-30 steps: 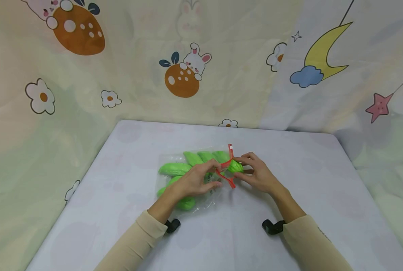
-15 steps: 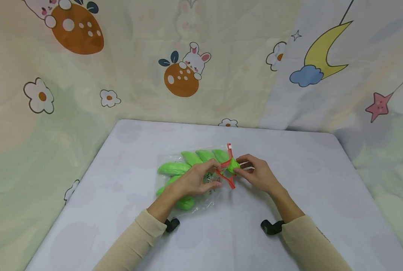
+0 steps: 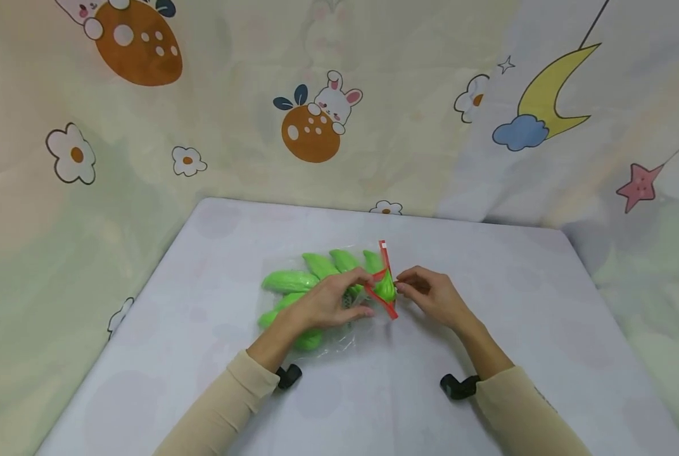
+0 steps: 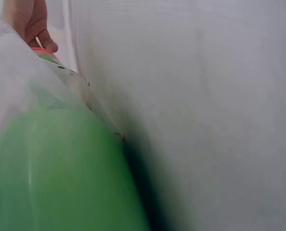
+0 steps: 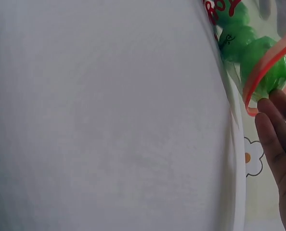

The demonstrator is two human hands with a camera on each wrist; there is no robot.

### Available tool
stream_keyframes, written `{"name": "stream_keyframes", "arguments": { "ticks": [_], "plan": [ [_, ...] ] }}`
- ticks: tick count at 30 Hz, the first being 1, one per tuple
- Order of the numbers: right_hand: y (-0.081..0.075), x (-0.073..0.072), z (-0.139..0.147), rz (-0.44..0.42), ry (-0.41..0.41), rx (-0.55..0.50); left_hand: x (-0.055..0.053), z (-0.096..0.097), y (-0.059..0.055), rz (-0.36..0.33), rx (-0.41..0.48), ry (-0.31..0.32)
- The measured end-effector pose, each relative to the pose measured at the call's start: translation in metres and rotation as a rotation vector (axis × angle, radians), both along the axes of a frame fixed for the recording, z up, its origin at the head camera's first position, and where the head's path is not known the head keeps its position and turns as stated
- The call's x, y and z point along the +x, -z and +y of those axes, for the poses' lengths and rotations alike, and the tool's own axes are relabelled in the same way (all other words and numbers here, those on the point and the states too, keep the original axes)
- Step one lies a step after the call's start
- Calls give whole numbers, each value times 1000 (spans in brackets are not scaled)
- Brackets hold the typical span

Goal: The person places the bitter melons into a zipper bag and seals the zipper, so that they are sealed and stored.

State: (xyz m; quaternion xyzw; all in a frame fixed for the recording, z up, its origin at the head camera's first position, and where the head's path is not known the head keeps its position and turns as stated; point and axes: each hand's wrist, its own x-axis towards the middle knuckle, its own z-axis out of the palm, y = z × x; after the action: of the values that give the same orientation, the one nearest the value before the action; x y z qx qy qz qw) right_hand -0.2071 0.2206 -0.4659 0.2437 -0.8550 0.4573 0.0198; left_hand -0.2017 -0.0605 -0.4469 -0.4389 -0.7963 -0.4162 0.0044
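A clear zip bag (image 3: 339, 345) with a red zip strip (image 3: 384, 254) lies on the table, holding several long green vegetable-shaped pieces (image 3: 291, 280). My left hand (image 3: 328, 305) pinches the near side of the zip at the mouth, and the mouth gapes. Within that gap sits another green ridged piece (image 3: 384, 290), its end facing my right hand (image 3: 439, 299). In the right wrist view, straight fingers (image 5: 273, 144) reach the end of this green piece (image 5: 266, 67) beside the red zip. A large green piece (image 4: 61, 168) under film fills the left wrist view's lower left.
The white-covered table (image 3: 203, 392) ends at a far edge before a printed cloth backdrop (image 3: 231, 95). Black wrist mounts (image 3: 458, 386) sit under both sleeves.
The green ridged piece has moved left, from between my right fingers into the bag's mouth. My right fingers have drawn together behind its end. The left hand keeps its hold on the zip.
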Motion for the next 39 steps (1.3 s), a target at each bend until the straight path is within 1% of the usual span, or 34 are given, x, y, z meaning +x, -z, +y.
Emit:
{"name": "stream_keyframes", "arguments": {
  "ticks": [3,6,9,11,15,18,22,26,29,32,35,39],
  "plan": [
    [-6,5,-5,-15,-26,-11,-1,0,0,15,-28,4],
    [-17,11,-11,-38,-54,2,-2,-1,0,8,-47,2],
    [-27,16,-14,-53,-62,26,-2,-2,0,-6,-51,0],
    [-29,18,-14,-64,-51,35,-2,-2,0,-9,-58,6],
    [-13,11,-3,-70,-23,67,-3,-1,-1,4,-68,21],
    [0,5,7,-51,-8,102,-4,-2,-1,10,-75,26],
    [0,8,13,-31,-1,127,-4,-4,-1,-2,-85,21],
    [0,14,20,-58,-3,146,-3,-4,-5,-25,-87,20],
    [-2,23,24,-97,-18,154,-2,-4,-13,-43,-87,22],
    [-6,32,25,-126,-33,172,-4,-6,-25,-32,-113,1],
    [-11,40,26,-154,-44,222,-9,-10,-40,-6,-174,-43],
    [-16,51,28,-235,-84,288,-18,-14,-59,3,-270,-100]
  ]
}}
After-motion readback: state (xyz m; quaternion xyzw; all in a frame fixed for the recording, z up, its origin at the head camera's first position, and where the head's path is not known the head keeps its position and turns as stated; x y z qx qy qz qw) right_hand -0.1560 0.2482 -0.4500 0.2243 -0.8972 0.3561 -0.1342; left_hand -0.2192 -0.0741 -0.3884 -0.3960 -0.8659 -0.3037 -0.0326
